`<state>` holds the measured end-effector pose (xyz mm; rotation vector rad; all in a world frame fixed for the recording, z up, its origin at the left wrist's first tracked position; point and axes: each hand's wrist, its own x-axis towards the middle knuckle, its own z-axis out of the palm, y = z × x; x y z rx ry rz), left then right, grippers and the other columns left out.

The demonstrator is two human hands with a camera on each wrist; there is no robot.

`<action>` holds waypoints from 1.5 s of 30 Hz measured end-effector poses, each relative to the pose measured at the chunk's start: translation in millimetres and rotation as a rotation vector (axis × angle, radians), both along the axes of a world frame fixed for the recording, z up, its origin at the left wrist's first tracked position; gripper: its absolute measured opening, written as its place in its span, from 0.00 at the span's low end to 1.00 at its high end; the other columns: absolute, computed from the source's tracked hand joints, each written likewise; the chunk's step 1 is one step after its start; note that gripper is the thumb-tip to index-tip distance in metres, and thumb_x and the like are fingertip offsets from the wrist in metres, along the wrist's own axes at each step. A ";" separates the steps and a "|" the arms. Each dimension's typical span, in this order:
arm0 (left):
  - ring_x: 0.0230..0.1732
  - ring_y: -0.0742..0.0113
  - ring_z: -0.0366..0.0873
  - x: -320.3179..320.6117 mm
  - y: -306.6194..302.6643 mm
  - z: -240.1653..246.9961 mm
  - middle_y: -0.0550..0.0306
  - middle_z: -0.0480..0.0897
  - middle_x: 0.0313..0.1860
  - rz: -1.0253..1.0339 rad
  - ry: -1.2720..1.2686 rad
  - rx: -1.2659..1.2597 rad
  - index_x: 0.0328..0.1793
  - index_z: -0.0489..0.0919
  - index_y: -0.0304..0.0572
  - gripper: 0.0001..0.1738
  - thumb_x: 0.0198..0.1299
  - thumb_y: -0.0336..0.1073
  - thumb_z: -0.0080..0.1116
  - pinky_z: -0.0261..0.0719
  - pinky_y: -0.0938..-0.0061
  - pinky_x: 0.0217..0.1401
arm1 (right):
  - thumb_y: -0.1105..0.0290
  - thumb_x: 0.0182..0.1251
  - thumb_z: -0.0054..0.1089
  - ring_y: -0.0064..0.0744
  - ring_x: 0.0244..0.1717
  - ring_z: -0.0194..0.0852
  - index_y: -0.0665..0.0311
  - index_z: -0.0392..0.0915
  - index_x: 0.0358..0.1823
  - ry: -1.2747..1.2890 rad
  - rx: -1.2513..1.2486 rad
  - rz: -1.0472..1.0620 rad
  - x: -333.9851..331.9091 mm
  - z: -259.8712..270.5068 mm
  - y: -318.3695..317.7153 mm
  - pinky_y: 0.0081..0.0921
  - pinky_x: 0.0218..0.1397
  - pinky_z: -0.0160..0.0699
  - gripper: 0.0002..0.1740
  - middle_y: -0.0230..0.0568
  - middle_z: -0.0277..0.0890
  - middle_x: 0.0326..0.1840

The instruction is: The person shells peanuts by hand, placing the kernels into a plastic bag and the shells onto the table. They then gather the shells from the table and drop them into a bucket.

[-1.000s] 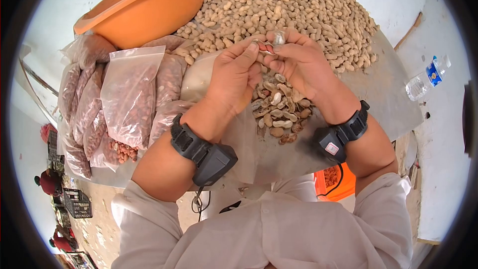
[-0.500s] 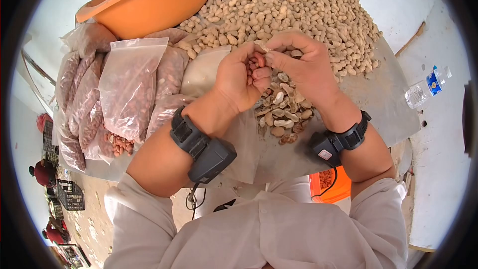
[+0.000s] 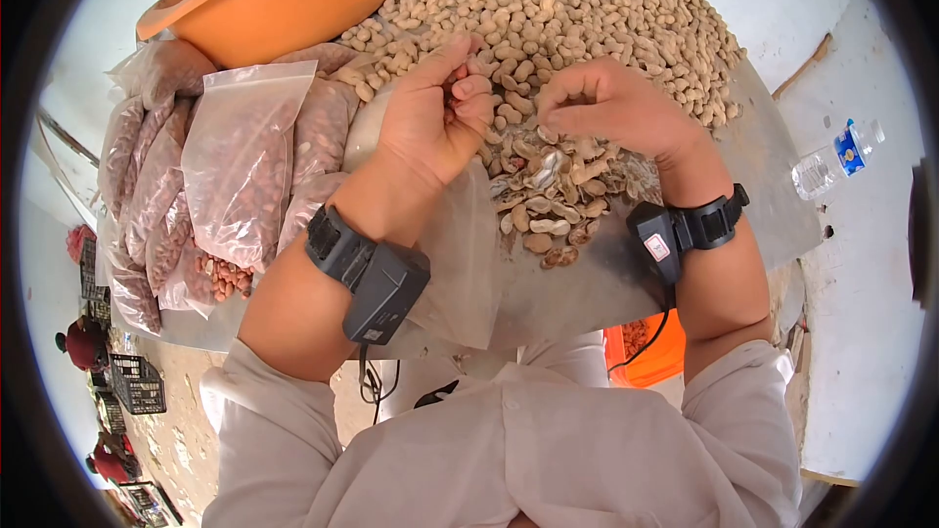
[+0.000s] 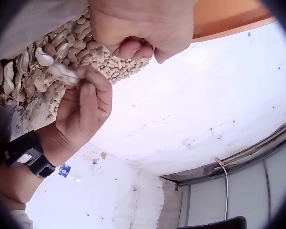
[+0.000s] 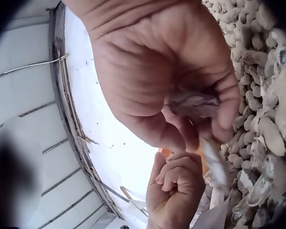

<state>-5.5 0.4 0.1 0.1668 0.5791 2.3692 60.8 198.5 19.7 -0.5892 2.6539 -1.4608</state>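
My left hand (image 3: pixel 430 112) is raised at the near edge of the heap of unshelled peanuts (image 3: pixel 577 15), fingers curled over reddish peanut kernels (image 3: pixel 451 110) that show only in part. My right hand (image 3: pixel 616 110) is bent above a pile of broken peanut shells (image 3: pixel 559 203). In the right wrist view a piece of peanut shell (image 5: pixel 195 103) sits between its thumb and fingers, and a blurred, pale shell piece (image 5: pixel 215 164) is just below the fingertips. The left wrist view shows a blurred shell (image 4: pixel 64 74) right at the right fingertips.
Plastic bags of kernels (image 3: pixel 245 176) are stacked on the left, with loose kernels (image 3: pixel 225 276) by them. An orange basin (image 3: pixel 284 5) stands behind the bags. A water bottle (image 3: pixel 836 158) is at the far right, and an orange container (image 3: pixel 653 347) sits below the table edge.
My hands were together over a peanut; now they have separated. The left moved left and up with its kernels, while the right turned down over the shell pile, a shell piece leaving its fingertips.
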 end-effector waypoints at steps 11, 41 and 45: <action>0.25 0.73 0.74 4.5 4.3 2.3 0.60 0.76 0.26 0.070 -0.001 -0.091 0.40 0.76 0.38 0.05 0.62 0.31 0.53 0.68 0.87 0.21 | 0.68 0.56 0.52 0.44 0.46 0.72 0.58 0.78 0.46 0.420 0.627 -0.123 -15.1 -32.8 -16.3 0.38 0.55 0.66 0.16 0.45 0.77 0.39; 0.20 0.83 0.63 21.4 12.3 -2.5 0.68 0.74 0.23 0.215 0.637 -0.518 0.45 0.80 0.32 0.12 0.58 0.31 0.60 0.59 0.87 0.19 | 0.79 0.54 0.61 0.15 0.30 0.72 0.68 0.79 0.42 0.236 -0.458 -0.288 -1.1 -13.3 -32.8 0.15 0.35 0.73 0.12 0.30 0.77 0.30; 0.20 0.85 0.61 20.9 11.4 -5.8 0.69 0.73 0.22 0.216 0.758 -0.580 0.41 0.80 0.32 0.08 0.59 0.30 0.58 0.58 0.87 0.20 | 0.77 0.53 0.63 0.17 0.29 0.70 0.66 0.79 0.44 0.230 -0.408 -0.225 2.8 -11.0 -34.2 0.17 0.33 0.72 0.15 0.30 0.76 0.28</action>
